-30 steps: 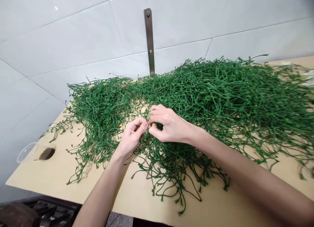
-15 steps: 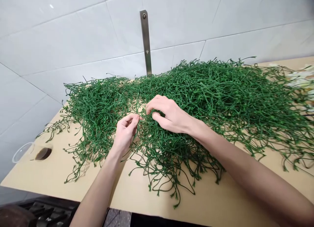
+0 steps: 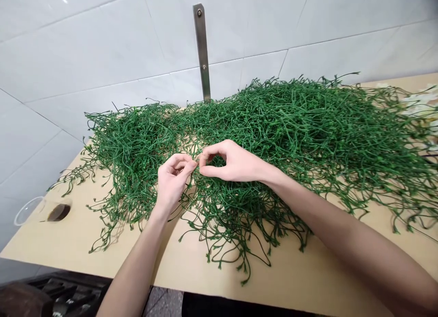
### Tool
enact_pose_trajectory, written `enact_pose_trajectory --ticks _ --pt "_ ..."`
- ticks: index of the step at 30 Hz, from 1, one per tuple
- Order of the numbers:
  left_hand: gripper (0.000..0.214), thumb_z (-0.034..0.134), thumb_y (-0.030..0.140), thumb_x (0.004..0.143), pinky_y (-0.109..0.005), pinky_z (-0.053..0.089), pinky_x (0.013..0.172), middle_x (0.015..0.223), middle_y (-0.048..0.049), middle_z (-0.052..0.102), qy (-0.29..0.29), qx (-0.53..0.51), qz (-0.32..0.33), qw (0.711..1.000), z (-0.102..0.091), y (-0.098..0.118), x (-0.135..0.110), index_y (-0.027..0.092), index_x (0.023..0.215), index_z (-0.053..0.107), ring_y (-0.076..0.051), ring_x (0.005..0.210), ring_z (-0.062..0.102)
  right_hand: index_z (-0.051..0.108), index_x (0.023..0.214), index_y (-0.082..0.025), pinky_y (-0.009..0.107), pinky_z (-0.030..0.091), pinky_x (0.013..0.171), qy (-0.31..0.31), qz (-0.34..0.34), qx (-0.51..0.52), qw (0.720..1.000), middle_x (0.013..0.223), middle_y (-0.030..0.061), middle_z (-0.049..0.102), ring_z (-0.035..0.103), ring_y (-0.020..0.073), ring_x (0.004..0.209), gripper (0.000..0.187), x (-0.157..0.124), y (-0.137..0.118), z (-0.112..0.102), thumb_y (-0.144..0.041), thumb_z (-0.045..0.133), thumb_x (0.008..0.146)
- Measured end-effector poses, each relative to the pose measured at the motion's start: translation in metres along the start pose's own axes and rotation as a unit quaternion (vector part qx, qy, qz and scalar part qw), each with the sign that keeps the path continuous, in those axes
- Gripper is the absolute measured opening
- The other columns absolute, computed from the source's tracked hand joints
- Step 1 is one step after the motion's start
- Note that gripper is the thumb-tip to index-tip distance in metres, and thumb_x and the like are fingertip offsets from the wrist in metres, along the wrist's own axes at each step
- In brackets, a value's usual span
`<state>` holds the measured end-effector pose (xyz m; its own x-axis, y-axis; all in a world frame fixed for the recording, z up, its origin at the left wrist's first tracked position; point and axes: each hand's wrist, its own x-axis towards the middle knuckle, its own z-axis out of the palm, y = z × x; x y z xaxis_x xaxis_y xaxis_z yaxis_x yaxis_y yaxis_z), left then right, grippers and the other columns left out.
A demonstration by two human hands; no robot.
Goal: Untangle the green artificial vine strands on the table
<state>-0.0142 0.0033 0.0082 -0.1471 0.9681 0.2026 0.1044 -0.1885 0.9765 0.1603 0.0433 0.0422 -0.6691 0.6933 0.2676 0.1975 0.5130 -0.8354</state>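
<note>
A large tangled heap of thin green artificial stems (image 3: pixel 294 121) with small forked tips spreads across the tan board (image 3: pixel 112 262). My left hand (image 3: pixel 174 175) is closed in a pinch at the middle of the heap, thumb against forefinger; what lies between the tips is too small to make out. Close beside it, my right hand (image 3: pixel 232 162) curls its thumb and forefinger into a ring, their tips meeting near the left fingertips. Whatever it pinches is hidden. Stems lie behind and below both hands.
A clear plastic cup (image 3: pixel 43 210) with dark liquid lies at the board's left edge. White flowers (image 3: pixel 422 105) are at the far right. A metal bracket (image 3: pixel 201 52) is fixed to the tiled wall behind. A dark slatted object (image 3: pixel 65 289) sits below the front left edge.
My right hand's thumb and forefinger have closed from a gap into a pinch, lower and nearer the left fingertips. The left hand keeps its pinch. The view has shifted slightly.
</note>
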Motion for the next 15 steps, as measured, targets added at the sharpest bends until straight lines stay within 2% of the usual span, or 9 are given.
enact_pose_trajectory --ticks 5,9,15 --pt "0.022 0.080 0.031 0.066 -0.019 0.034 0.048 0.057 0.0035 0.059 0.019 0.039 0.025 0.999 -0.001 0.000 0.000 0.016 0.074 0.067 -0.007 0.050 0.045 0.066 0.080 -0.013 0.028 0.048 0.072 -0.005 0.045 0.104 0.994 0.078 0.0022 0.068 0.059 0.0111 0.070 0.010 0.003 0.006 -0.001 -0.019 0.066 0.071" --pt "0.023 0.079 0.034 0.068 -0.020 0.037 0.051 0.058 0.0022 0.062 0.015 0.038 0.018 0.999 -0.001 -0.003 0.000 0.016 0.079 0.070 -0.008 0.052 0.049 0.066 0.087 -0.011 0.028 0.050 0.073 -0.048 0.075 0.169 0.981 0.082 0.0038 0.068 0.061 0.0117 0.073 0.021 0.004 0.011 -0.002 -0.021 0.072 0.069" --pt "0.021 0.079 0.033 0.068 -0.020 0.041 0.056 0.065 0.0002 0.066 -0.009 0.041 0.020 0.999 0.001 -0.002 -0.001 0.016 0.072 0.069 -0.009 0.058 0.055 0.063 0.083 -0.012 0.025 0.044 0.065 -0.067 0.036 0.120 0.990 0.073 -0.0017 0.059 0.050 0.0085 0.066 0.019 0.003 0.014 -0.002 -0.025 0.073 0.072"
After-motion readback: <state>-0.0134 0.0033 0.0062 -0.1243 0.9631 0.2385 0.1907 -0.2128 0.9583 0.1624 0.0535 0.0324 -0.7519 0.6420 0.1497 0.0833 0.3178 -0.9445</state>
